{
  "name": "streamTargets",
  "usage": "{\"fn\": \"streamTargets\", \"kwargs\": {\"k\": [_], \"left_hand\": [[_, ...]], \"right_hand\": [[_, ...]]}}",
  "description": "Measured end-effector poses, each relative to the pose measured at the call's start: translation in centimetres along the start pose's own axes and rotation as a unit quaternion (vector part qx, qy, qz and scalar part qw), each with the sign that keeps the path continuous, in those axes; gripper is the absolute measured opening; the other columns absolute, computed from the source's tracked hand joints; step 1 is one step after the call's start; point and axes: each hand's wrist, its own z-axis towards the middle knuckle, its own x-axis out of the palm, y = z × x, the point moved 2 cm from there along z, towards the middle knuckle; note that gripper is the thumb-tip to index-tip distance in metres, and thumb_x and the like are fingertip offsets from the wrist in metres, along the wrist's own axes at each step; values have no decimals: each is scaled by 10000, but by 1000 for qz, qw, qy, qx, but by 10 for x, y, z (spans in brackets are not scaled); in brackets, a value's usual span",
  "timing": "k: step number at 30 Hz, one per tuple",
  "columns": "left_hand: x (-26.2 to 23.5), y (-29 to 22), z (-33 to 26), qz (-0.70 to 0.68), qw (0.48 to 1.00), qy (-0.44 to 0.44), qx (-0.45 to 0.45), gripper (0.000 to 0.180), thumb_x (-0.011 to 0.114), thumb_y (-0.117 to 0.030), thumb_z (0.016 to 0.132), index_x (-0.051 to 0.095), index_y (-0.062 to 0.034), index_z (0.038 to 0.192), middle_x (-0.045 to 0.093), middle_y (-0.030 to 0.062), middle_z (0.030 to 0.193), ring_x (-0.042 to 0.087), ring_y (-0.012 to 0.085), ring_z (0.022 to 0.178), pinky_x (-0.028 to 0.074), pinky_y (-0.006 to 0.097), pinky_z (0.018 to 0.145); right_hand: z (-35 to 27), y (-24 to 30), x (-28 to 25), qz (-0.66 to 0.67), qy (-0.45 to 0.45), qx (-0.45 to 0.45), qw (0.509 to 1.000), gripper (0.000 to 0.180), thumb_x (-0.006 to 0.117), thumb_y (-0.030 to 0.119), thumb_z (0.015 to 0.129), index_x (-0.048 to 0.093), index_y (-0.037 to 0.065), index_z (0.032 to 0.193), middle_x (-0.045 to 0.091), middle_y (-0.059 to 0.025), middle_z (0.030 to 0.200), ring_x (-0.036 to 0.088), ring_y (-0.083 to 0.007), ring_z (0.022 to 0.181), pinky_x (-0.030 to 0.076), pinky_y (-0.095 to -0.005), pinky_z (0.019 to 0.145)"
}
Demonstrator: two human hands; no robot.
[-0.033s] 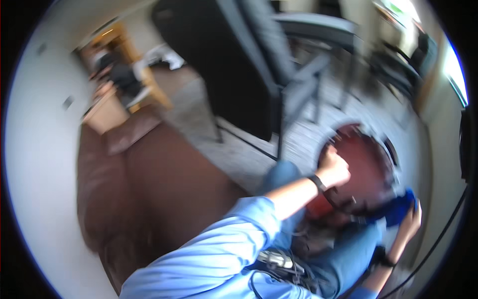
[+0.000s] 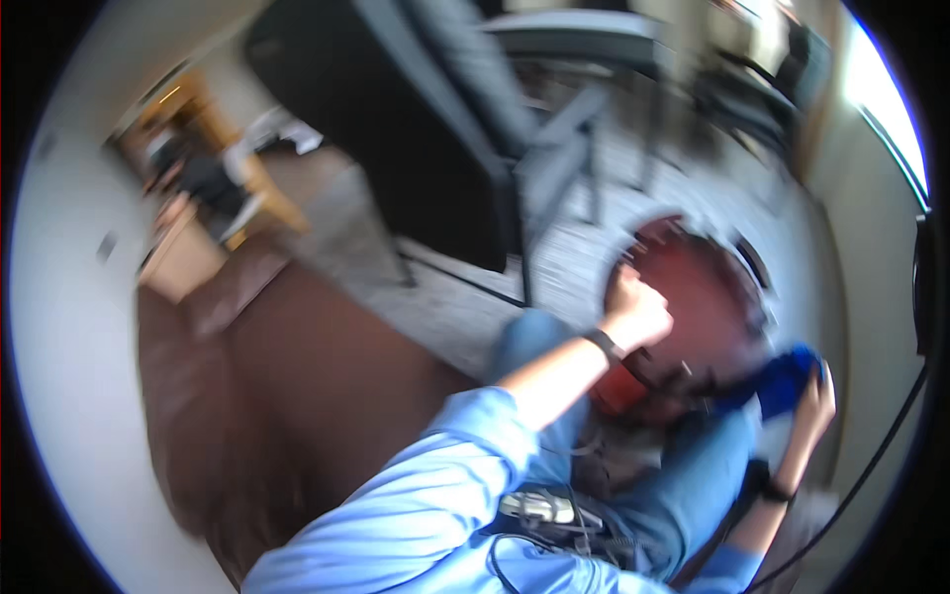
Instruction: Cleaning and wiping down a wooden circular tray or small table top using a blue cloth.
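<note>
On the lap, a pale device [image 2: 537, 508] was seen among loose wires [image 2: 582, 536], and beyond it the legs [image 2: 688, 490] were bent at the near side of a round red object [image 2: 708, 297]. A blue cloth [image 2: 784, 381] was gripped at its outer end by the right hand [image 2: 816, 404], near the object's lower right edge; whether the two were touching could not be told. The left hand [image 2: 638, 312] was closed in a fist at the object's left side, and whether anything was held in it was hidden by blur. It was judged that the object could be tipped if pressed on one side only, that the cloth could be snagged on the dark fitting [image 2: 752, 261] at the rim, and that the wires could be tugged by a shifted knee. Farther off, a brown sofa [image 2: 327, 366] and a black chair [image 2: 396, 139] were seen.
</note>
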Motion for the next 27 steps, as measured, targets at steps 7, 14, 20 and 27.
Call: {"fn": "streamTargets", "kwargs": {"k": [7, 14, 20, 27], "left_hand": [[-18, 2, 15, -13, 974, 188, -127, 287, 508, -331, 843, 744, -170, 871, 716, 114, 866, 666, 251, 922, 273, 422, 1084], [-12, -8, 14, -53, 982, 151, -99, 278, 506, -343, 900, 712, -156, 899, 708, 104, 862, 653, 263, 900, 257, 435, 1102], [-16, -16, 9, -91, 985, 111, -99, 255, 553, -335, 901, 702, -141, 972, 707, 103, 901, 645, 257, 915, 267, 410, 1113], [-37, -15, 7, -125, 978, 98, -132, 233, 597, -296, 896, 682, -123, 1028, 709, 26, 947, 640, 196, 943, 264, 416, 1118]], "right_hand": [[-82, 33, -34, 289, 123, 201, 928, 239, 614, 263, 939, 680, 33, 942, 626, 62, 849, 537, -38, 801, 411, -215, 725], [-123, 40, 14, 104, 282, -1, 954, 284, 594, 40, 871, 577, -32, 1146, 647, -230, 938, 650, -336, 890, 500, -356, 789], [-136, 23, 84, 12, 347, -88, 934, 453, 598, 61, 860, 472, 20, 1293, 640, -231, 1012, 634, -390, 924, 513, -430, 777], [-133, 41, 95, 35, 364, -63, 929, 553, 676, 95, 826, 445, -23, 1314, 635, -227, 883, 643, -390, 774, 513, -408, 656]]}}
